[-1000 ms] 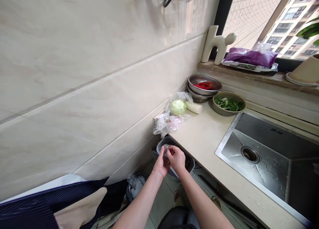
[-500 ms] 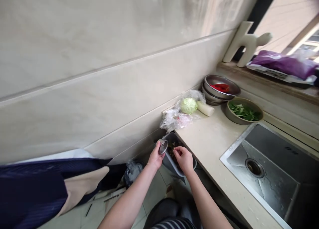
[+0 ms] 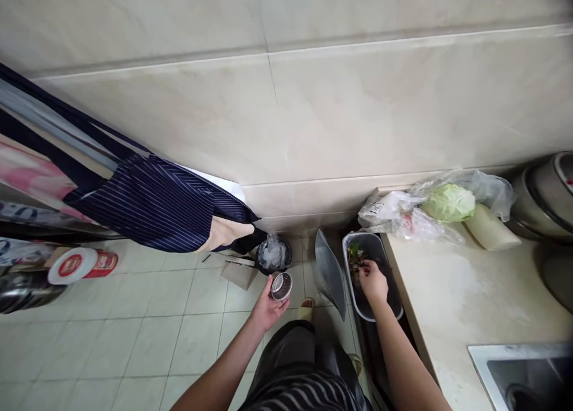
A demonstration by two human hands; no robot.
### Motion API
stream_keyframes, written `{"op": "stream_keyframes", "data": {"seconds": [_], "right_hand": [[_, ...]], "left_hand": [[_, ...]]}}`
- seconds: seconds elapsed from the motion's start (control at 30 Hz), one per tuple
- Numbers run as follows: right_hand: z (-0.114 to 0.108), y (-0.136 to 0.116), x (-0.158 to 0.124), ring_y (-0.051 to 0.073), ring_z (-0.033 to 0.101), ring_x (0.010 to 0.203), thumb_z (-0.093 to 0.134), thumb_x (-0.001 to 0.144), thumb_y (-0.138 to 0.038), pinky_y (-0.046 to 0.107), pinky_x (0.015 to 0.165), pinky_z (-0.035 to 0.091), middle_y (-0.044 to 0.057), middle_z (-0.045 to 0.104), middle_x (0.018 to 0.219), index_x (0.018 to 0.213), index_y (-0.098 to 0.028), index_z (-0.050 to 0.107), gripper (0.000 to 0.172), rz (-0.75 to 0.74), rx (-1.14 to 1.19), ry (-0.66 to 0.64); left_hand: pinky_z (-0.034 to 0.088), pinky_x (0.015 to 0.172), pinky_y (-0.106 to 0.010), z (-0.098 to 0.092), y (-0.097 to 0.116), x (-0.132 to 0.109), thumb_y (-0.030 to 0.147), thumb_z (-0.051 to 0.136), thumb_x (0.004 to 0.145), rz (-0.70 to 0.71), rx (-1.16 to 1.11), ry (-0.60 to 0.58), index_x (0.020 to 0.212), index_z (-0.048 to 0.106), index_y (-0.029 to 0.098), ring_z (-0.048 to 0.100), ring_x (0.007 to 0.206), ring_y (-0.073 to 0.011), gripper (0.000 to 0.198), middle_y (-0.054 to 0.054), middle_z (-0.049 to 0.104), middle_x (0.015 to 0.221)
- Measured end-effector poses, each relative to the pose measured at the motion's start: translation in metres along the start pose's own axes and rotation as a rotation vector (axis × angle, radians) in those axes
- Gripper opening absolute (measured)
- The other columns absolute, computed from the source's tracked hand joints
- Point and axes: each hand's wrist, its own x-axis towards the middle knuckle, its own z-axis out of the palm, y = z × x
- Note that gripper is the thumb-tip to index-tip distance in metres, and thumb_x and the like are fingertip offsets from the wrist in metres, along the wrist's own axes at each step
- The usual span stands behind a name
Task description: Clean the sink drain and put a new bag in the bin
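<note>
My left hand (image 3: 267, 308) holds a small round sink strainer (image 3: 282, 286) by its side, its dark, speckled inside facing up, over the floor left of the bin. My right hand (image 3: 373, 283) reaches into the grey waste bin (image 3: 397, 306), fingers pinched together just above the food scraps (image 3: 355, 257). Whatever those fingertips hold, if anything, is too small to make out. The bin sits against the front edge of the counter, and a grey panel like a lid (image 3: 330, 274) stands tilted at its left.
Cabbage (image 3: 449, 203), a pale cut radish-like piece (image 3: 492, 229) and plastic bags (image 3: 403, 214) lie on the counter (image 3: 447, 291). Right are metal bowls (image 3: 544, 190) and the sink (image 3: 528, 375). A striped apron (image 3: 165, 208) hangs left above a bagged black bin (image 3: 273, 255).
The view has swung left and down. My hands have moved apart: the left one has carried the strainer away from the bin, while the right one has stayed at the bin, fingers down near the scraps.
</note>
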Motion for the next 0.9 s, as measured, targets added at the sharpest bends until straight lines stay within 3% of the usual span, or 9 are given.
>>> {"op": "stream_keyframes", "data": {"seconds": [0.13, 0.23, 0.33, 0.47, 0.57, 0.7, 0.8, 0.9], "right_hand": [[-0.018, -0.008, -0.065, 0.021, 0.066, 0.078, 0.054, 0.08, -0.036, 0.035, 0.072, 0.053, 0.01, 0.069, 0.099, 0.113, -0.018, 0.058, 0.038, -0.165, 0.345, -0.001], [-0.042, -0.008, -0.125, 0.026, 0.059, 0.109, 0.063, 0.076, -0.034, 0.041, 0.091, 0.052, 0.012, 0.06, 0.124, 0.128, -0.021, 0.051, 0.055, -0.334, 0.39, 0.091], [-0.065, 0.001, -0.168, 0.029, 0.046, 0.128, 0.072, 0.068, -0.024, 0.048, 0.106, 0.042, 0.012, 0.05, 0.138, 0.137, -0.025, 0.043, 0.075, -0.381, 0.308, 0.222], [-0.095, 0.048, -0.2, 0.028, 0.048, 0.126, 0.068, 0.067, -0.014, 0.049, 0.104, 0.044, 0.012, 0.051, 0.135, 0.14, -0.026, 0.038, 0.08, -0.232, 0.24, 0.447], [-0.123, 0.117, -0.224, 0.028, 0.047, 0.128, 0.063, 0.073, -0.017, 0.049, 0.103, 0.045, 0.013, 0.049, 0.137, 0.142, -0.026, 0.032, 0.076, -0.112, 0.237, 0.632], [-0.157, 0.257, -0.24, 0.03, 0.048, 0.127, 0.06, 0.078, -0.029, 0.051, 0.103, 0.043, 0.018, 0.049, 0.137, 0.141, -0.019, 0.03, 0.07, 0.08, 0.211, 0.768], [-0.164, 0.368, -0.217, 0.032, 0.052, 0.121, 0.06, 0.074, -0.028, 0.05, 0.101, 0.043, 0.02, 0.053, 0.131, 0.137, -0.012, 0.034, 0.07, 0.256, 0.198, 0.68], [-0.157, 0.445, -0.171, 0.032, 0.052, 0.12, 0.059, 0.07, -0.023, 0.046, 0.101, 0.043, 0.02, 0.054, 0.129, 0.137, -0.01, 0.034, 0.073, 0.341, 0.169, 0.508]], "left_hand": [[0.054, 0.078, -0.036, 0.034, -0.028, -0.01, 0.052, 0.053, 0.087, -0.135, -0.034, -0.217, 0.105, 0.061, 0.016, 0.069, 0.081, -0.0224, 0.041, -0.009, 0.072, 0.089], [0.055, 0.074, -0.035, 0.069, -0.065, -0.024, 0.05, 0.054, 0.087, -0.247, 0.09, -0.37, 0.099, 0.064, 0.013, 0.069, 0.08, -0.0233, 0.04, -0.012, 0.073, 0.089], [0.055, 0.069, -0.03, 0.099, -0.117, -0.042, 0.038, 0.059, 0.088, -0.287, 0.264, -0.461, 0.095, 0.068, 0.013, 0.068, 0.073, -0.0193, 0.028, -0.009, 0.074, 0.086], [0.053, 0.073, -0.028, 0.131, -0.2, -0.067, 0.031, 0.067, 0.083, -0.382, 0.426, -0.591, 0.095, 0.07, 0.017, 0.067, 0.079, -0.0175, 0.019, -0.005, 0.074, 0.092], [0.05, 0.078, -0.03, 0.146, -0.261, -0.092, 0.042, 0.073, 0.076, -0.458, 0.642, -0.698, 0.103, 0.068, 0.018, 0.066, 0.091, -0.0216, 0.037, -0.009, 0.073, 0.101], [0.045, 0.09, -0.035, 0.151, -0.322, -0.12, 0.047, 0.08, 0.065, -0.442, 0.933, -0.667, 0.118, 0.059, 0.025, 0.058, 0.115, -0.0262, 0.061, -0.012, 0.067, 0.119], [0.041, 0.097, -0.036, 0.141, -0.351, -0.125, 0.044, 0.084, 0.06, -0.404, 0.99, -0.678, 0.12, 0.058, 0.028, 0.052, 0.124, -0.0273, 0.067, -0.013, 0.06, 0.131], [0.04, 0.098, -0.036, 0.126, -0.367, -0.113, 0.05, 0.083, 0.059, -0.362, 0.993, -0.647, 0.119, 0.059, 0.028, 0.052, 0.125, -0.0283, 0.069, -0.013, 0.058, 0.132]]}}
